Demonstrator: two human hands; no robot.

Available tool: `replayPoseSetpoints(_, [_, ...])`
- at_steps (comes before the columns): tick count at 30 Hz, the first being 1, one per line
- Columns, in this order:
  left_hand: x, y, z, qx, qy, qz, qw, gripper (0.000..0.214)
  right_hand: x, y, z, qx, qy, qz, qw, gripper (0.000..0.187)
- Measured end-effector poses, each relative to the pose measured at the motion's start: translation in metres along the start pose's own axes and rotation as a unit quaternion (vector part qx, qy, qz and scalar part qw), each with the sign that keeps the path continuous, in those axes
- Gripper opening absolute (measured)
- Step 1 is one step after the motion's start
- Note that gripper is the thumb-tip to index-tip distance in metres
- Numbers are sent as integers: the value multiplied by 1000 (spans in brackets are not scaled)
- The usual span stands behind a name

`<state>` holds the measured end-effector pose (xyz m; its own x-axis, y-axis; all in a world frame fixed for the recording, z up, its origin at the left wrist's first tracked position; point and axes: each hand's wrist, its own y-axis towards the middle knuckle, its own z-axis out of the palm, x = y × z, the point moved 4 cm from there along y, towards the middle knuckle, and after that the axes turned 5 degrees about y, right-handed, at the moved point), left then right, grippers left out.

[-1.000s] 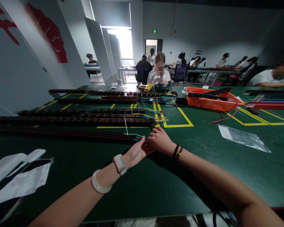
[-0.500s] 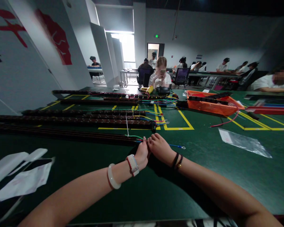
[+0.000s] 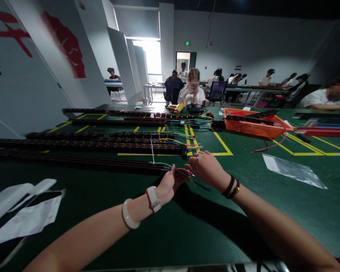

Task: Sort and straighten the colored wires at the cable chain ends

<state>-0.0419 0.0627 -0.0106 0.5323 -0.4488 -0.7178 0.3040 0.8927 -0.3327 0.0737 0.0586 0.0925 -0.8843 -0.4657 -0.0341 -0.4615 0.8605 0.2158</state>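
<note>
Since half a second ago, right hand point(image 3: 206, 169) has lifted rightward, fingers loosely curled; left hand point(image 3: 170, 184) pinches thin coloured wires point(image 3: 181, 170) beside long black strip point(image 3: 82, 161). Sorting step; next likely needs a careful pull.

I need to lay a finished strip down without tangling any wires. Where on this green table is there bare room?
Bare table lies between the two forearms, toward the near edge. More lies between the right hand and the clear plastic bag. Crowded: the long black strips on the left, the coloured wires at the left hand, and the white papers.
</note>
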Motion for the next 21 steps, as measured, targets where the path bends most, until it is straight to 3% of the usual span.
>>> replayPoseSetpoints(5, [-1,-4,-1,38,24,-9,999,36,14,-15,5,80,-21,-13,997,38])
replayPoseSetpoints(9, [-2,-6,-1,75,41,-20,996,39,27,-23,7,73,-29,-14,997,31])
replayPoseSetpoints(15, [-4,-7,-3,77,70,-73,992,46,38,-25,20,80,-49,12,995,14])
replayPoseSetpoints(21, [-5,-7,-4,95,52,-88,990,44,44,-24,26,74,-47,21,996,16])
